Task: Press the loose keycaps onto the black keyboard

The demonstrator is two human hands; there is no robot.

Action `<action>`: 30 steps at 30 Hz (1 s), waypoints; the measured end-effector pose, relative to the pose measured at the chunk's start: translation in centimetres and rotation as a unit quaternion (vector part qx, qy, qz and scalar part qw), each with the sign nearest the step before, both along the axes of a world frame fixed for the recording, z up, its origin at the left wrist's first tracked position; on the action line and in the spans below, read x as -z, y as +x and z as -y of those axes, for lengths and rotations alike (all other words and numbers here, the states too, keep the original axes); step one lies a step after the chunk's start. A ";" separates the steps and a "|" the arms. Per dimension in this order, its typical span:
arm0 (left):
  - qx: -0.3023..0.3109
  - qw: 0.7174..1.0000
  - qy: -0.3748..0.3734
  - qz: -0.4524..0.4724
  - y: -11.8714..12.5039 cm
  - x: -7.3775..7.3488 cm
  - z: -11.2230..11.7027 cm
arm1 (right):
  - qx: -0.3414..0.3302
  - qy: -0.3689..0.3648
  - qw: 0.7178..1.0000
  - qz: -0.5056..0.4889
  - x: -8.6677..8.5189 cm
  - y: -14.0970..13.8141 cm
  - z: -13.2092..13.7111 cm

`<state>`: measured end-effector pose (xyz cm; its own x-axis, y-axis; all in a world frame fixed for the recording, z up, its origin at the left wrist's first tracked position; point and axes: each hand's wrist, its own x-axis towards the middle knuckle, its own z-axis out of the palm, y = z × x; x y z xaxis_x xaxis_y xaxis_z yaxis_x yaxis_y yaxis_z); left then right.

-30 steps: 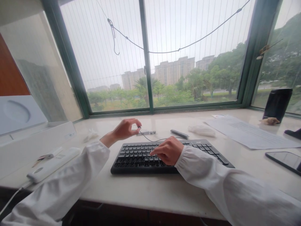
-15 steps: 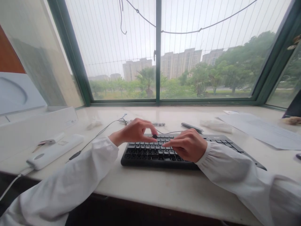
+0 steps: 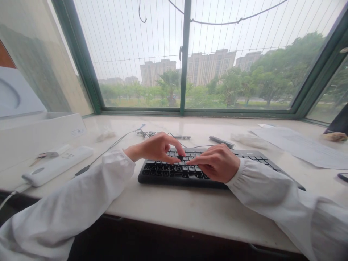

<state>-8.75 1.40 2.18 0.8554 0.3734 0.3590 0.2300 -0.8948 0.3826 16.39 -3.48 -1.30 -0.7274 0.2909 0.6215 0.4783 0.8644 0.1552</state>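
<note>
We saw left hand [image 3: 156, 148] pinching small black cap [image 3: 179, 158] over keyboard [image 3: 165, 173] middle rows, tabletop [image 3: 176, 214] centre. Right hand [image 3: 217, 164] at cap's 3 o'clock, fingers bunched, grip unclear. Cap not seated yet, by our read.

We count two hands at the windowsill desk: one left hand [image 3: 156, 148] and one right hand [image 3: 217, 163]. With them come two white sleeves, one left [image 3: 67, 214] and one right [image 3: 272, 195]. There is one black keyboard [image 3: 163, 174] and one small black piece [image 3: 180, 157]. We also find one dark pen [image 3: 221, 141], one thin metal bar [image 3: 182, 137] and one grey cable [image 3: 114, 146]. Crumpled wrappers number two, one left [image 3: 105, 136] and one right [image 3: 248, 139]. We tally one white power strip [image 3: 57, 165], one white box [image 3: 40, 136] and one printed sheet [image 3: 299, 145]. Two front window panes complete the count, one left [image 3: 136, 54] and one right [image 3: 244, 54].
</note>
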 end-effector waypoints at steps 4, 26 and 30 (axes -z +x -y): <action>-0.012 0.999 0.041 -0.008 0.1 0.2 -0.1 | 0.029 -0.014 0.999 -0.005 0.0 0.0 0.1; -0.020 0.997 0.074 0.009 0.2 1.1 -0.4 | 0.124 -0.079 0.989 0.020 0.0 -0.2 0.2; -0.030 0.996 0.087 0.002 0.2 1.0 -0.3 | 0.130 -0.078 0.988 0.021 0.2 -0.2 0.2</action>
<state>-8.54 1.72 1.15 0.8324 0.3556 0.4251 0.2837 -0.9323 0.2244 16.15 -3.65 -1.53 -0.6394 0.5616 0.5252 0.6835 0.7280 0.0537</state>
